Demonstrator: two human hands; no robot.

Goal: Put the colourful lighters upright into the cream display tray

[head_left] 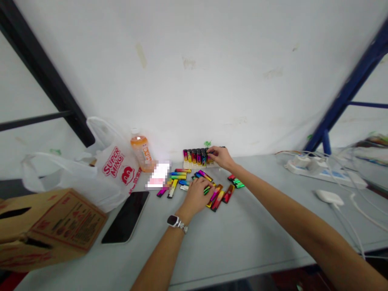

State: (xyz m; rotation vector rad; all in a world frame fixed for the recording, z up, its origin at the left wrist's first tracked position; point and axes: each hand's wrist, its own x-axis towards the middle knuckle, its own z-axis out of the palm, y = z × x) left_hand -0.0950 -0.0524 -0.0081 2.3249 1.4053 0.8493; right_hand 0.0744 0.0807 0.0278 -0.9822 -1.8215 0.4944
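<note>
Several shiny multicoloured lighters (217, 197) lie scattered on the grey table (236, 238). Behind them, against the wall, a pale rack (189, 165) holds upright lighters with dark tops in rows. My right hand (222, 157) is at the rack's right part, fingers pinched together at the lighter tops; what they hold is too small to make out. Among the loose lighters rests my left hand (198, 194), wearing a watch (173, 220), with its fingers curled by a green lighter (206, 190).
At the left stand a cardboard box (69, 222), a white plastic bag (106, 178) and an orange drink bottle (142, 151). A black phone (126, 218) lies beside the box. A power strip (327, 171), cables and a white charger (330, 197) are at the right.
</note>
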